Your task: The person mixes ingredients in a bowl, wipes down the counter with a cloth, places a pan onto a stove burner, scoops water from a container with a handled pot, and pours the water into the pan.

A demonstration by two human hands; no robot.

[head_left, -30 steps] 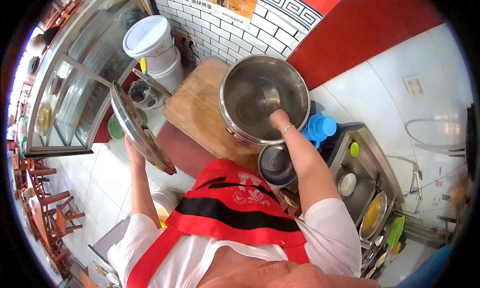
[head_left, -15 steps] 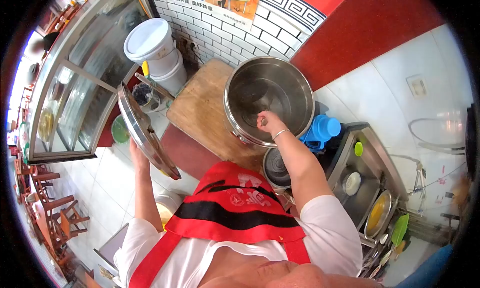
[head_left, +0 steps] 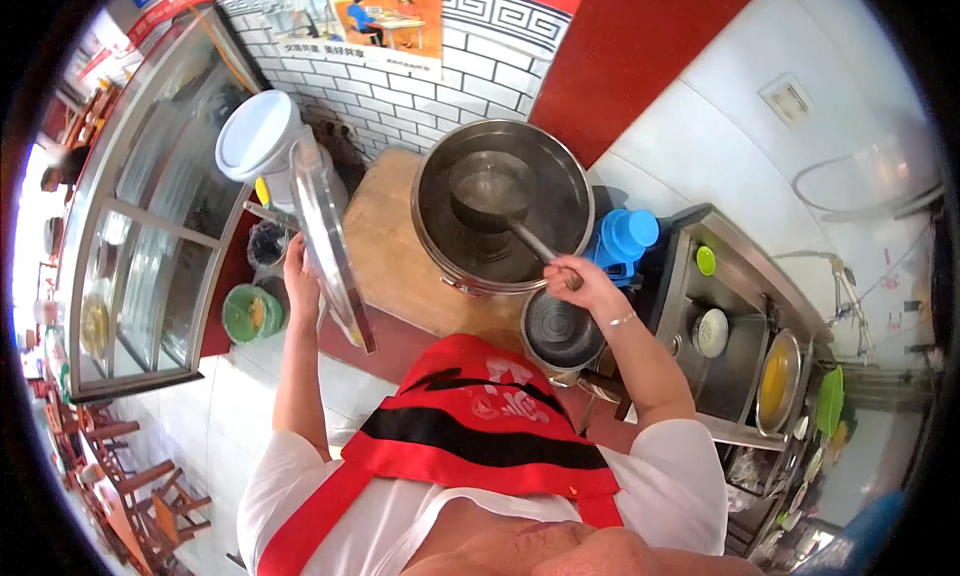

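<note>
My right hand (head_left: 583, 281) is closed round the handle of a metal ladle (head_left: 493, 185), whose bowl is inside the large steel pot (head_left: 432, 231). What the ladle holds is hard to tell. The pot stands on a wooden board (head_left: 383, 246). On the left, my left hand (head_left: 300, 276) grips a large round metal lid (head_left: 330, 238), which is tilted nearly upright beside the board. The hand's fingers are partly hidden at the lid's edge.
White buckets (head_left: 258, 136) stand behind the lid, with a green bucket (head_left: 252, 314) below. Right of the pot are a blue container (head_left: 625, 238), a dark pan (head_left: 560, 328) and a sink (head_left: 725, 376). A glass cabinet (head_left: 150, 226) is at the left.
The ladle's bowl has come up into clearer view in the pot, and my right hand has moved right and down towards the rim. The lid has turned more upright. The whole view has shifted.
</note>
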